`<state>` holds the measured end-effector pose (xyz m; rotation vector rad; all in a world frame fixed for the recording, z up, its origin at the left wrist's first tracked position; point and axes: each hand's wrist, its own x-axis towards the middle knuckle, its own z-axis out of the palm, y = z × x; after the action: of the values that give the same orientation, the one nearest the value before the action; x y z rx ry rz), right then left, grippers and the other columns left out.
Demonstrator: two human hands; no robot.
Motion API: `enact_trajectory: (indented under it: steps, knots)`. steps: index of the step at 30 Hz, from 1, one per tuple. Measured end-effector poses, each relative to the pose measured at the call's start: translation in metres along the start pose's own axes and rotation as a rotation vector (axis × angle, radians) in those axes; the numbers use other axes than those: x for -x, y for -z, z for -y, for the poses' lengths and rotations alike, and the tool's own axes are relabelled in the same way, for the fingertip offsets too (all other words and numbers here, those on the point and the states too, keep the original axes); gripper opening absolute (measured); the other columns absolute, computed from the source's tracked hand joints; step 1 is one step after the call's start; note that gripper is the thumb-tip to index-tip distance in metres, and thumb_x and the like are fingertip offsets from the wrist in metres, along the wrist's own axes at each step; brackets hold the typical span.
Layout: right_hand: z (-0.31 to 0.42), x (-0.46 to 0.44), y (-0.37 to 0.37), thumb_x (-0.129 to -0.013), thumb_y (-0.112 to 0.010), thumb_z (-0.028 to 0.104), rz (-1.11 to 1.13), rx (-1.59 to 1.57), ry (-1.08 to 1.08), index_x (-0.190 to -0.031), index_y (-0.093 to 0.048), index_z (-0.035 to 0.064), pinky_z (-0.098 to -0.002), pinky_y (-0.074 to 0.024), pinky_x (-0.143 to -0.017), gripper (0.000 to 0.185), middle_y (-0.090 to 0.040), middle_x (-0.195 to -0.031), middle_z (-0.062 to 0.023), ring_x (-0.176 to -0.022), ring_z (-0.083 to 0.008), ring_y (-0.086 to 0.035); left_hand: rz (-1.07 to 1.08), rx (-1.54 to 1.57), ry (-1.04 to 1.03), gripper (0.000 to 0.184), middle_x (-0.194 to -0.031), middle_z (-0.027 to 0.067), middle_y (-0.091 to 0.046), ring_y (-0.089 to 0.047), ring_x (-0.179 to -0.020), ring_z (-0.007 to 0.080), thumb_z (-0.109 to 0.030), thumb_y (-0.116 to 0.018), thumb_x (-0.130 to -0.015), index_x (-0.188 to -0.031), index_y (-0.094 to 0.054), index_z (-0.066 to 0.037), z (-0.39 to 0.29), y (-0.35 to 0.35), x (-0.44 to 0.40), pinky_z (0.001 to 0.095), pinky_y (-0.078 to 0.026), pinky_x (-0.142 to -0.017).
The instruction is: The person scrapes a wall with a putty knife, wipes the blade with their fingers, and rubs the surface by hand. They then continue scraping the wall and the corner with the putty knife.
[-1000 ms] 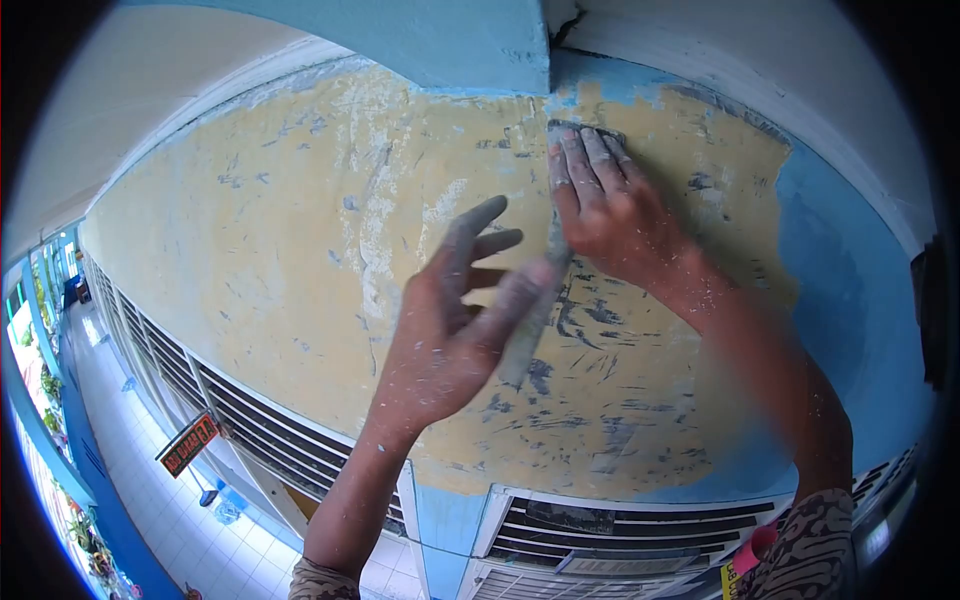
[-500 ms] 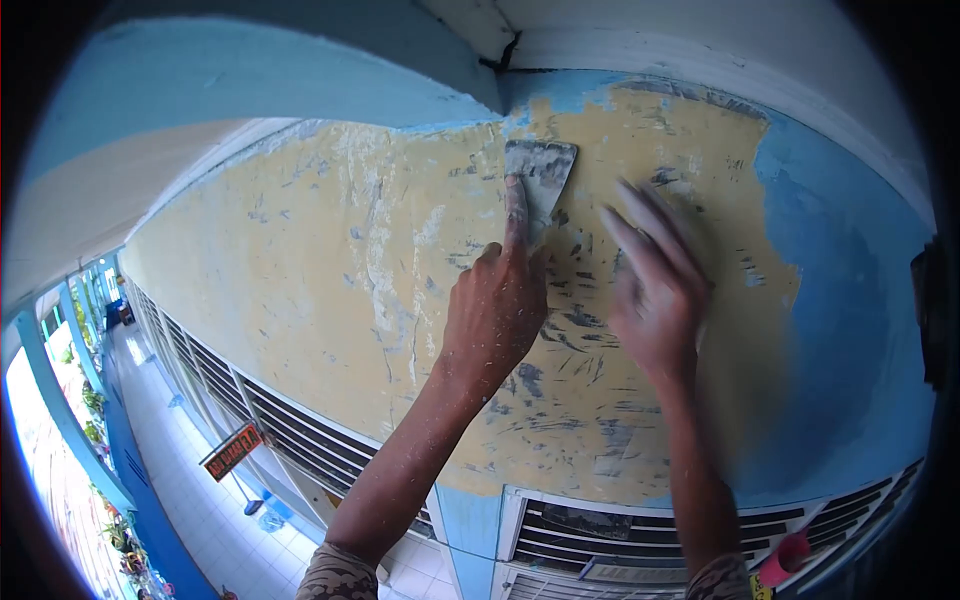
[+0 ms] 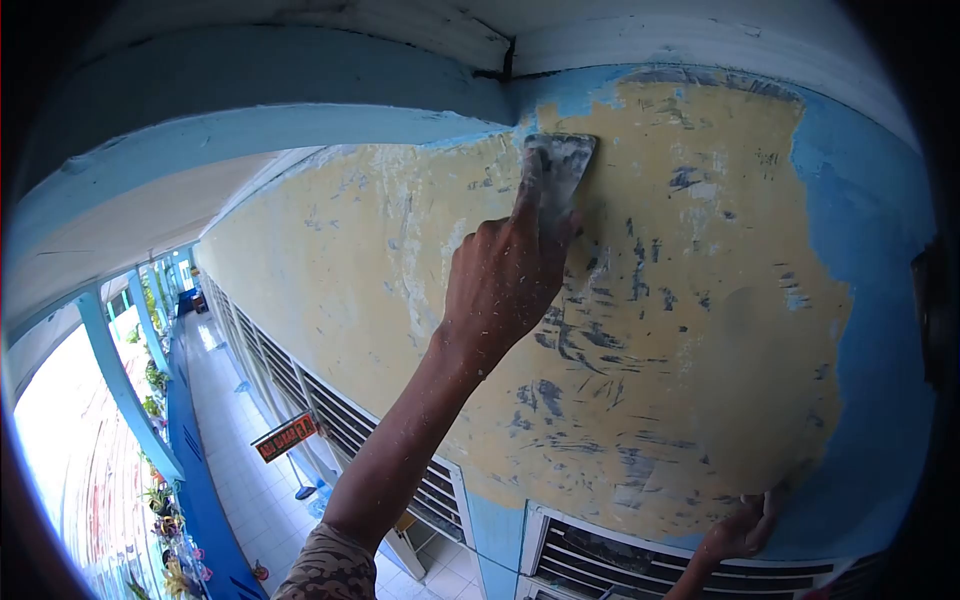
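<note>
My left hand (image 3: 505, 275) grips a flat metal scraper (image 3: 568, 165), its index finger stretched along the blade. The blade's wide edge lies against the upper part of the yellowish wall patch (image 3: 340, 270), just under the corner where the blue beam meets the wall. My right hand (image 3: 745, 525) is low at the right, near the patch's bottom edge and above the louvred window. Its fingers are partly bent and apart, and nothing shows in them. Dark smears and pale scrape marks cover the patch between the hands.
A blue beam (image 3: 290, 125) crosses the upper left. Blue paint (image 3: 880, 330) borders the patch at the right. Louvred windows (image 3: 640, 560) run below. At the lower left are a hanging sign (image 3: 285, 437), a tiled walkway (image 3: 225, 400) and potted plants (image 3: 165, 525).
My right hand has left the wall's upper area and dropped to the lower right. The scraper is now in my left hand, its blade slightly farther right. The view has shifted, showing more of the walkway.
</note>
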<state>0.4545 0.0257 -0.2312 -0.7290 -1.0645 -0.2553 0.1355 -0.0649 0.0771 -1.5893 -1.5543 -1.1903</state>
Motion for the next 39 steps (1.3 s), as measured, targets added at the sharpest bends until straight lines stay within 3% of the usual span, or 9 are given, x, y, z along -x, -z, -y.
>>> enact_trajectory:
  steps: [1, 3, 6, 9, 10, 15, 18, 25, 39]
  knots:
    - [-0.007, 0.000, -0.001, -0.100, -0.042, 0.000, 0.006, -0.015, -0.006, -0.130, -0.063, -0.0029, -0.0395, -0.0561, -0.096, 0.037, -0.070, -0.122, -0.0178, -0.110, -0.0303, -0.069, -0.002, -0.016, 0.006, 0.069, -0.079, 0.0252, -0.073, -0.074, -0.071, 0.0422, -0.035, -0.055, -0.106, -0.161, -0.029, -0.003, -0.001, 0.000, 0.001, 0.0494, -0.058, -0.064]
    - [-0.007, -0.010, -0.001, -0.099, -0.037, 0.001, -0.010, 0.217, 0.278, -0.122, -0.066, -0.0067, -0.0444, -0.0552, -0.098, 0.038, -0.071, -0.120, -0.0210, -0.110, -0.0330, -0.068, 0.076, -0.057, 0.063, 0.070, -0.079, 0.0245, -0.074, -0.075, -0.074, 0.0426, -0.035, -0.057, -0.105, -0.161, -0.028, -0.003, -0.002, 0.000, 0.002, 0.0504, -0.059, -0.069]
    - [-0.012, -0.014, 0.001, -0.101, -0.034, 0.002, 0.016, 0.248, 0.375, -0.119, -0.064, -0.0058, -0.0516, -0.0538, -0.103, 0.036, -0.070, -0.118, -0.0226, -0.107, -0.0385, -0.069, 0.031, 0.017, 0.024, 0.072, -0.086, 0.0274, -0.074, -0.076, -0.081, 0.0425, -0.034, -0.060, -0.104, -0.161, -0.028, -0.003, 0.001, 0.000, -0.004, 0.0495, -0.060, -0.073]
    - [-0.019, -0.009, 0.004, -0.103, -0.036, 0.004, -0.003, 0.223, 0.292, -0.115, -0.064, -0.0068, -0.0525, -0.0536, -0.103, 0.032, -0.069, -0.117, -0.0235, -0.107, -0.0395, -0.069, -0.016, 0.069, 0.019, 0.069, -0.097, 0.0297, -0.074, -0.076, -0.092, 0.0422, -0.032, -0.063, -0.103, -0.159, -0.034, -0.003, -0.002, -0.004, -0.008, 0.0486, -0.060, -0.081]
    - [-0.022, -0.007, 0.004, -0.096, -0.035, -0.002, -0.020, 0.195, 0.280, -0.112, -0.067, -0.0094, -0.0464, -0.0554, -0.098, 0.037, -0.071, -0.115, -0.0235, -0.106, -0.0377, -0.070, -0.016, 0.063, 0.021, 0.069, -0.097, 0.0297, -0.074, -0.076, -0.092, 0.0422, -0.032, -0.063, -0.103, -0.159, -0.034, -0.003, -0.001, -0.004, -0.008, 0.0486, -0.060, -0.081]
    - [-0.027, -0.003, 0.005, -0.094, -0.035, -0.002, -0.037, 0.177, 0.232, -0.111, -0.067, -0.0086, -0.0459, -0.0559, -0.097, 0.037, -0.071, -0.116, -0.0237, -0.107, -0.0381, -0.070, -0.025, 0.046, -0.026, 0.062, -0.107, 0.0299, -0.074, -0.075, -0.101, 0.0417, -0.030, -0.065, -0.101, -0.151, -0.047, 0.001, -0.005, 0.004, -0.014, 0.0480, -0.058, -0.088]
    - [-0.025, -0.004, 0.007, -0.094, -0.035, -0.002, -0.021, 0.181, 0.236, -0.111, -0.066, -0.0077, -0.0459, -0.0556, -0.098, 0.036, -0.070, -0.117, -0.0239, -0.107, -0.0383, -0.070, -0.022, 0.063, 0.062, 0.061, -0.108, 0.0306, -0.073, -0.075, -0.101, 0.0417, -0.030, -0.064, -0.102, -0.152, -0.046, 0.001, -0.013, 0.004, -0.019, 0.0488, -0.058, -0.089]
    - [-0.033, 0.000, 0.009, -0.096, -0.037, 0.003, -0.016, 0.108, 0.198, -0.113, -0.066, -0.0064, -0.0482, -0.0537, -0.102, 0.034, -0.069, -0.120, -0.0241, -0.110, -0.0392, -0.069, -0.024, 0.058, -0.001, 0.059, -0.110, 0.0305, -0.073, -0.073, -0.103, 0.0450, -0.030, -0.059, -0.104, -0.153, -0.044, 0.000, -0.010, 0.002, -0.012, 0.0497, -0.057, -0.091]
    - [-0.037, 0.002, 0.010, -0.099, -0.041, 0.008, -0.007, 0.067, 0.234, -0.115, -0.066, -0.0051, -0.0520, -0.0519, -0.105, 0.032, -0.068, -0.121, -0.0248, -0.110, -0.0412, -0.068, -0.019, 0.108, 0.092, 0.050, -0.106, 0.0330, -0.072, -0.073, -0.103, 0.0446, -0.035, -0.064, -0.102, -0.136, -0.061, 0.002, -0.008, 0.012, -0.022, 0.0526, -0.055, -0.090]
